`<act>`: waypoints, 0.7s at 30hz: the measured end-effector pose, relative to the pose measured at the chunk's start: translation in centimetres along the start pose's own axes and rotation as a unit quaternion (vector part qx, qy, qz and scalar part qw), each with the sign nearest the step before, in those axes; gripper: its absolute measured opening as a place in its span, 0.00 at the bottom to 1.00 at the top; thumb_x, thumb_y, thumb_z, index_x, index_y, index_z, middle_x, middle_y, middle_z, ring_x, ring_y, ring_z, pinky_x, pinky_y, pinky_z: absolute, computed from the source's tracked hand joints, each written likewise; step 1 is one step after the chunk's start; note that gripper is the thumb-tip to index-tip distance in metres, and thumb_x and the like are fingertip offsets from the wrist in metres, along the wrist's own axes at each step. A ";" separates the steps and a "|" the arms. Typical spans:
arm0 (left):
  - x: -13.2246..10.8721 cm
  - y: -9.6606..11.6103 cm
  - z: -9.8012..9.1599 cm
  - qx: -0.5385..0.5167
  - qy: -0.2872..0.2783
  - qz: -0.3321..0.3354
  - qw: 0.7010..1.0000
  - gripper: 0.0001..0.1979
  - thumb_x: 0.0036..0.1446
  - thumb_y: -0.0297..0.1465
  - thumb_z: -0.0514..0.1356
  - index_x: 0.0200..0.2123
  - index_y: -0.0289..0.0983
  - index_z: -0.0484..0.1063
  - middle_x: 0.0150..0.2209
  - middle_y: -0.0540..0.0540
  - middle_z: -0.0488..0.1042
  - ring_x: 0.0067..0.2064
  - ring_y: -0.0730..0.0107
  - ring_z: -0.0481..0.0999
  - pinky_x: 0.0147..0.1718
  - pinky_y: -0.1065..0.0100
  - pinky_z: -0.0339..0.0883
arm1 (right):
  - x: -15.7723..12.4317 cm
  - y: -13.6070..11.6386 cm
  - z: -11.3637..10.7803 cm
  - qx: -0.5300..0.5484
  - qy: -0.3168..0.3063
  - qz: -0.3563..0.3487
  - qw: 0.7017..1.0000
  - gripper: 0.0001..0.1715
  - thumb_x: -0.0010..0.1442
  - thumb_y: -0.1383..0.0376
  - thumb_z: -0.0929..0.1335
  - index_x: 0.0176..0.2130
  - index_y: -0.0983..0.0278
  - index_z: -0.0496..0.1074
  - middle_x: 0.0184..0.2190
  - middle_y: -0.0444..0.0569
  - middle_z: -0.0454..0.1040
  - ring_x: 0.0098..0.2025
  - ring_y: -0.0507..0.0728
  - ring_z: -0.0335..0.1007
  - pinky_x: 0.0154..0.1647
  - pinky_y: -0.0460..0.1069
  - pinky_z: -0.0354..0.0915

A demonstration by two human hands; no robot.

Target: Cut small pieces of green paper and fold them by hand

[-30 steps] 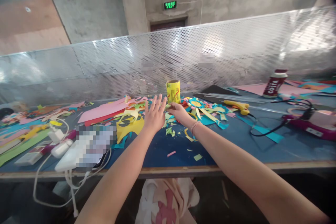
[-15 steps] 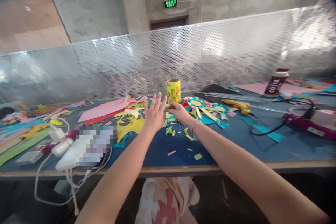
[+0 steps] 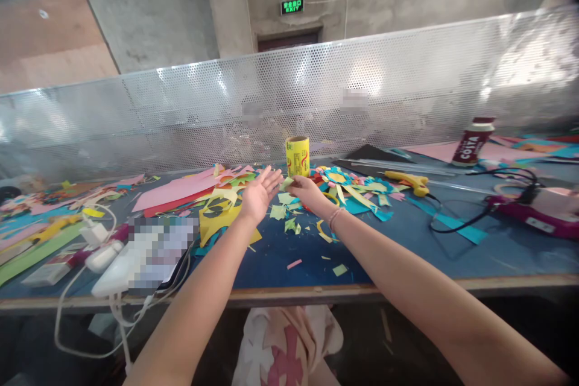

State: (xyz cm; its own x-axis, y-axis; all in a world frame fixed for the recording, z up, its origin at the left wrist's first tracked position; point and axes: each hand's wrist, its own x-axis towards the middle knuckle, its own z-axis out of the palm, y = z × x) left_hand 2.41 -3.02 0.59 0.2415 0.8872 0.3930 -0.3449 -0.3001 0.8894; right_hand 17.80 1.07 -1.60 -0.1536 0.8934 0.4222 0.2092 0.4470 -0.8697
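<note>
Palm turned up and fingers spread, my left hand point(image 3: 259, 196) holds nothing above the yellow cut-out paper point(image 3: 221, 217). My right hand point(image 3: 308, 195) pinches a small pale green paper piece point(image 3: 286, 183) between thumb and fingertips. Several light green paper scraps point(image 3: 278, 211) lie on the blue table under and between my hands. Just behind them a yellow cardboard tube point(image 3: 297, 155) stands upright. To the right of my right hand is a pile of coloured paper cut-outs point(image 3: 344, 178), some of them flower-shaped.
A yellow glue gun point(image 3: 409, 182) with a black cord lies at the right, near clear sticks point(image 3: 402, 166) and a brown bottle point(image 3: 473, 142). At left are pink paper sheets point(image 3: 176, 189), a white power bank point(image 3: 111, 271) and cables. A perforated metal panel point(image 3: 181, 114) borders the back.
My left hand has rolled over from back-up to palm-up and shifted slightly left and down, uncovering green scraps. My right hand stays nearly in place, still pinching the green piece.
</note>
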 end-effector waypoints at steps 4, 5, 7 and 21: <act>0.1 0.6 -1.5 -0.208 -0.017 -0.066 0.976 0.30 0.51 0.43 0.47 0.50 0.27 0.65 0.47 0.33 0.72 0.55 0.53 0.66 0.54 0.52 0.55 | 0.0 -0.1 0.0 0.007 -0.002 0.005 1.000 0.07 0.43 0.65 0.65 0.26 0.65 0.65 0.21 0.41 0.63 0.25 0.50 0.60 0.29 0.47 0.61; 0.1 0.7 -1.7 -0.227 -0.018 -0.072 0.971 0.29 0.51 0.43 0.47 0.48 0.26 0.67 0.46 0.33 0.73 0.54 0.53 0.66 0.54 0.53 0.55 | 0.0 -0.1 0.0 0.010 -0.003 0.005 1.000 0.07 0.43 0.65 0.65 0.26 0.65 0.65 0.21 0.41 0.63 0.25 0.50 0.60 0.29 0.47 0.60; 0.1 0.6 -1.8 -0.248 -0.018 -0.081 0.965 0.29 0.51 0.42 0.46 0.45 0.26 0.69 0.44 0.33 0.74 0.55 0.53 0.66 0.54 0.52 0.55 | 0.0 -0.1 0.0 0.016 -0.004 0.006 1.000 0.07 0.43 0.65 0.65 0.26 0.65 0.65 0.21 0.41 0.64 0.26 0.50 0.60 0.29 0.47 0.60; 0.0 0.5 -1.5 -0.182 -0.022 -0.072 0.980 0.25 0.48 0.38 0.45 0.36 0.26 0.74 0.38 0.33 0.76 0.50 0.52 0.71 0.50 0.53 0.60 | 0.0 0.0 0.0 0.013 -0.013 -0.003 1.000 0.08 0.44 0.64 0.65 0.27 0.65 0.65 0.21 0.41 0.63 0.25 0.49 0.60 0.30 0.47 0.61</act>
State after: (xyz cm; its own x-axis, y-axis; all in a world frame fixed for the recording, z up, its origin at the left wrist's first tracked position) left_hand 0.84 -2.65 0.71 0.3473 0.8933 0.2854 -0.6030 -0.0203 0.7975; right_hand 17.83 1.01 -1.57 -0.1800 0.8890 0.4210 0.1837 0.4508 -0.8735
